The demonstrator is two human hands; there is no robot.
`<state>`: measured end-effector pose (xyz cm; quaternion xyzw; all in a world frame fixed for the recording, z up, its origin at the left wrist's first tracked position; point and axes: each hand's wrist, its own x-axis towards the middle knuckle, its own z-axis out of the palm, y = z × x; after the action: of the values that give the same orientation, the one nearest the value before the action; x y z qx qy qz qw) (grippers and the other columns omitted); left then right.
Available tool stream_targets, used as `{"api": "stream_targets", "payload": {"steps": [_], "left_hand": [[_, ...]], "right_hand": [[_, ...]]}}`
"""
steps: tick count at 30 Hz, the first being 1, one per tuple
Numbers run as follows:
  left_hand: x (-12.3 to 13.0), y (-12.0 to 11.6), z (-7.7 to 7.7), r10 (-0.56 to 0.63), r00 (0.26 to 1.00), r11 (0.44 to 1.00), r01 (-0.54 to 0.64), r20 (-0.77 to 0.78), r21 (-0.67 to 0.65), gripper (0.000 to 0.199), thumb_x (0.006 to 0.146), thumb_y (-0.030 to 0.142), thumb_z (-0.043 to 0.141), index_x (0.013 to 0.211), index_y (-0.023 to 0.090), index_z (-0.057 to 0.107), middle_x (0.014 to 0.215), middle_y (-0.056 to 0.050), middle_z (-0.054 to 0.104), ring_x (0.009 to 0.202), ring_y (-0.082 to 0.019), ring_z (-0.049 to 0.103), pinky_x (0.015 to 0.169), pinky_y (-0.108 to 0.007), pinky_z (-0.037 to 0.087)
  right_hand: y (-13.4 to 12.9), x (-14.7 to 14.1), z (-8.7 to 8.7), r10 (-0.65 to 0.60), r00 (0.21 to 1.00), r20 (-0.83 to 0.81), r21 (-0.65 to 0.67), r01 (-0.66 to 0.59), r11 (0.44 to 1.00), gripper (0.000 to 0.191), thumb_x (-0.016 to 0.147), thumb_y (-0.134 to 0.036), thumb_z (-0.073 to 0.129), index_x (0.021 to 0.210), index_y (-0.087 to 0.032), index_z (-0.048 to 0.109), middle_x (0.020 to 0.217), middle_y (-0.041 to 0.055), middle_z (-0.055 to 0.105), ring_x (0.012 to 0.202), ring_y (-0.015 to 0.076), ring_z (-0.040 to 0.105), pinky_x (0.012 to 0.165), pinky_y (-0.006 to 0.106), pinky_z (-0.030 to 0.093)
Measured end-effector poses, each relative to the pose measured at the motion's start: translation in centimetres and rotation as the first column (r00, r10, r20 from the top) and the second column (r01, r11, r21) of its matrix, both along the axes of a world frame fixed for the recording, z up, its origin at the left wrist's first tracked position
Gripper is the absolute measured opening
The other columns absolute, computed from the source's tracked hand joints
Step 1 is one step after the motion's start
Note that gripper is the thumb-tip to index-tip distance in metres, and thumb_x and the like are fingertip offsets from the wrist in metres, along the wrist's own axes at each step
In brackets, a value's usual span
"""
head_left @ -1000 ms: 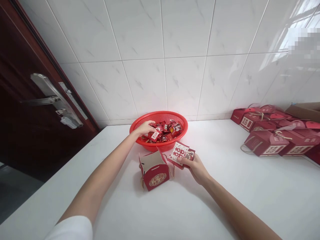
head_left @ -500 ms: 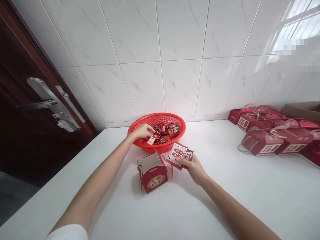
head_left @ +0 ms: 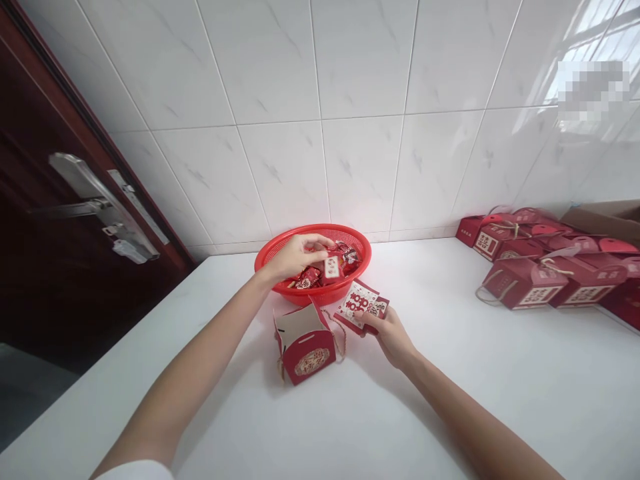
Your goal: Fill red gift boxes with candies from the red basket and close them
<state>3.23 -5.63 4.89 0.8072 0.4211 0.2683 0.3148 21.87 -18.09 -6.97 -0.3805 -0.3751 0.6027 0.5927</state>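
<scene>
Red and open-topped, the box (head_left: 306,350) stands just in front of the basket (head_left: 331,294), apparently so both lie within easy reach. The left hand (head_left: 295,257) pinches a small packet (head_left: 331,268) over the basket, while the right hand (head_left: 393,337) grips printed cards (head_left: 358,303) near one edge, leaving most of their faces uncovered.

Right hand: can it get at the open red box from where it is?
Likely yes: the right hand is close beside the open red box, with only a cord handle and the held packets between. Its grip isn't free, though.
</scene>
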Motion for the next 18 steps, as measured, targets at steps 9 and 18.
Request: {"api": "stream_targets", "payload": {"steps": [9, 18], "left_hand": [[4.6, -4.5, -2.2, -0.067, 0.979, 0.983, 0.097, -0.192, 0.154, 0.033, 0.083, 0.018, 0.054, 0.108, 0.022, 0.074, 0.083, -0.002, 0.073, 0.078, -0.021, 0.066, 0.074, -0.03, 0.05], [2.5, -1.0, -0.2, -0.037, 0.99, 0.999, 0.042, -0.133, 0.035, 0.03, 0.079, 0.031, 0.063, 0.104, 0.019, 0.074, 0.094, -0.004, 0.076, 0.088, -0.022, 0.07, 0.075, -0.027, 0.052]], "right_hand": [[-0.1, 0.3, 0.8, 0.057, 0.988, -0.145, 0.013, -0.056, 0.998, 0.017, 0.064, -0.027, 0.074, 0.074, -0.019, 0.063, 0.069, 0.0015, 0.062, 0.061, 0.0149, 0.052, 0.055, 0.029, 0.041], [-0.1, 0.3, 0.8, 0.012, 0.994, -0.112, -0.017, -0.014, 1.0, 0.033, 0.065, -0.039, 0.087, 0.079, -0.018, 0.066, 0.077, 0.0023, 0.065, 0.062, 0.0125, 0.05, 0.057, 0.028, 0.038]]}}
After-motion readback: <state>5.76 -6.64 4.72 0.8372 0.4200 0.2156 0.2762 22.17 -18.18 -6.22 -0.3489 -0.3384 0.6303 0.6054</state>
